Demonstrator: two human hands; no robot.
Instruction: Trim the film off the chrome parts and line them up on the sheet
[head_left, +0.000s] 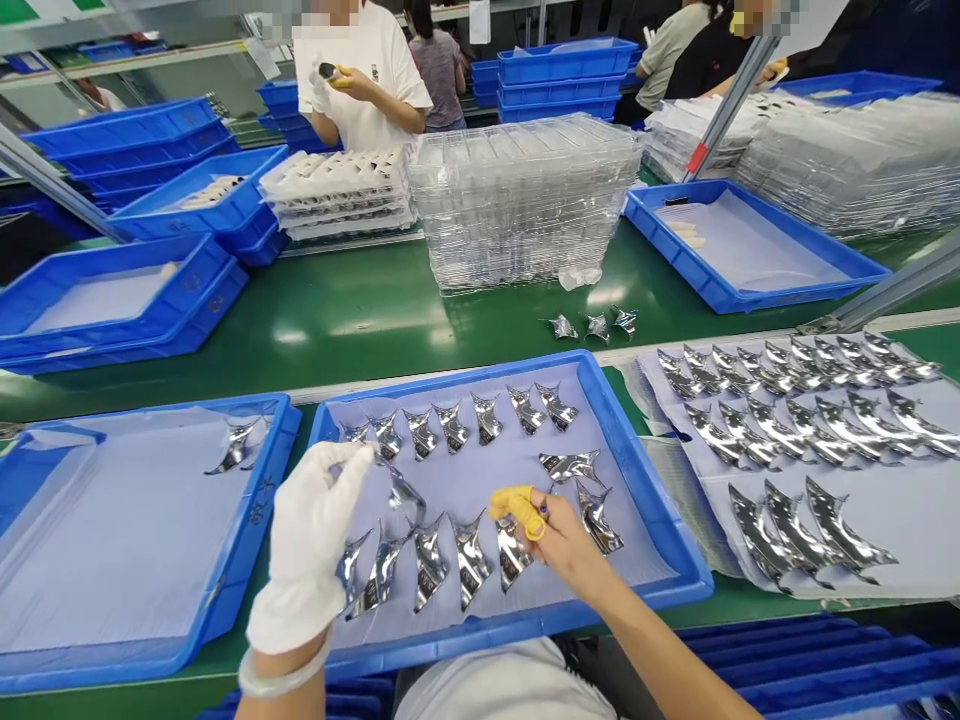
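Note:
My left hand (311, 535), in a white glove, is closed with thumb and fingers pinched at the upper end of a shiny chrome part (405, 497). That part is tilted above the lined blue tray (480, 648). My right hand (551, 530) wears yellow finger cots on some fingers, which are curled together. It is over a chrome part (512, 560) in the front row and covers its top; whether anything is between the fingertips is hidden. Other pointed, curved chrome parts (471, 560) lie around both hands in front and back rows, with a sideways one (570, 467) at the right.
A blue tray (289, 440) with chrome parts stands at left. At right, rows of chrome parts (780, 430) lie on white sheeting. Three small metal pieces (596, 326), stacked clear plastic trays (525, 210) and blue trays (757, 290) sit beyond. A co-worker (364, 80) stands opposite.

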